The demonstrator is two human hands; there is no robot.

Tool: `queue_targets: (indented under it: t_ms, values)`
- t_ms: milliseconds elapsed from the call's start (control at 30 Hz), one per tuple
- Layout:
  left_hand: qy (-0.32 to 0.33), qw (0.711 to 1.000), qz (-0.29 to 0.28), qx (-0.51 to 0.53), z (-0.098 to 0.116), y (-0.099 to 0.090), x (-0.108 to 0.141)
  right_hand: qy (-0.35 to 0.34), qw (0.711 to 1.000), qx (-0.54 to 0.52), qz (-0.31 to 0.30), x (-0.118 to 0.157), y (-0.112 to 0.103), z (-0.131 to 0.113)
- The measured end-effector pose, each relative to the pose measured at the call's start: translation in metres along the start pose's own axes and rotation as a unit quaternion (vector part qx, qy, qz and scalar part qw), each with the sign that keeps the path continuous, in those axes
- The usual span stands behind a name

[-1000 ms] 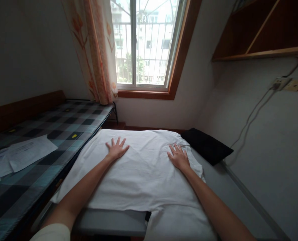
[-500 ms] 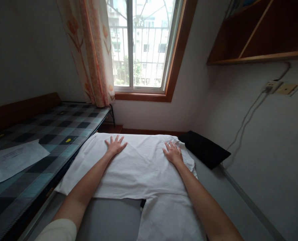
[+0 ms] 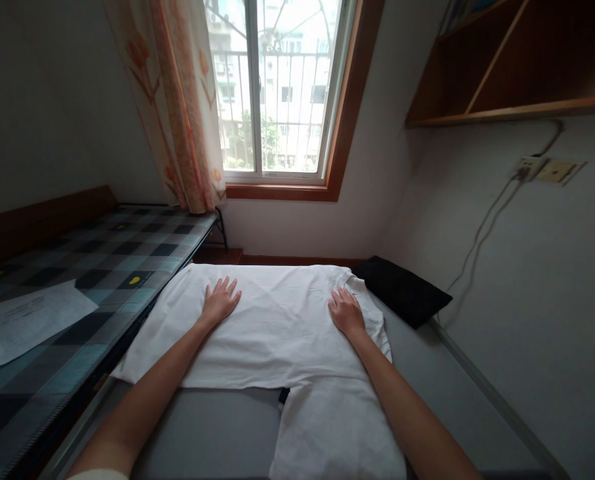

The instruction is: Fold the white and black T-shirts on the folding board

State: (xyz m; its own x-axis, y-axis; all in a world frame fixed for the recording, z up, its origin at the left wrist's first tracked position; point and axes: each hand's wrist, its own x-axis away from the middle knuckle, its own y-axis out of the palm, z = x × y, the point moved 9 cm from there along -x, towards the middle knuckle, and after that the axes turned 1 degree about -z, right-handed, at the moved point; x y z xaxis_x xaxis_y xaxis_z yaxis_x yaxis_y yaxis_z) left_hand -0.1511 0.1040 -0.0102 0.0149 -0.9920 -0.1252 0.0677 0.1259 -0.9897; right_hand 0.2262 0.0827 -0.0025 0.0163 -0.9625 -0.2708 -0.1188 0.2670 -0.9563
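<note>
A white T-shirt (image 3: pixel 267 327) lies spread over a grey table, its neckline at the right and one sleeve hanging toward me. My left hand (image 3: pixel 220 301) rests on the cloth left of the middle, palm down with fingers spread. Close to the neckline, my right hand (image 3: pixel 346 311) lies flat on the shirt, fingers extended and a little closer together. Neither hand grips the fabric. Just beyond the collar is a flat black item (image 3: pixel 402 290), whose kind I cannot make out.
The grey tabletop (image 3: pixel 212 427) shows below the shirt. On the left stands a bed with a checked mattress (image 3: pixel 167 243), papers (image 3: pixel 40 317) lying on it. A power cord (image 3: pixel 477 233) hangs from a socket at right, below a wooden shelf (image 3: pixel 517 110).
My left hand has slid slightly left and toward me across the shirt. My right hand has drawn back a little, its fingers less spread. The view has shifted slightly.
</note>
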Motion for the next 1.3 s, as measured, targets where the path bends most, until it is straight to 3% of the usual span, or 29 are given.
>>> queue_targets:
  t_ms: [133,300,433,800,1300]
  values:
    - [0.016,1.0,-0.015,-0.014,-0.024,-0.002,0.025,-0.005,0.999,0.014,-0.031,0.02,0.0,0.014]
    - [-0.025,0.999,-0.025,-0.035,-0.067,-0.004,0.055,0.027,0.997,0.032,-0.068,0.035,0.005,0.04]
    - [-0.053,0.997,-0.008,-0.056,-0.084,-0.008,0.068,0.028,0.996,0.038,-0.075,0.035,0.008,0.042]
    - [-0.053,0.997,0.001,-0.062,-0.084,-0.007,0.049,0.034,0.996,0.001,-0.08,0.007,0.01,0.036]
    - [-0.044,0.996,-0.027,-0.069,-0.081,-0.001,0.057,0.028,0.997,0.009,-0.071,0.016,0.008,0.038]
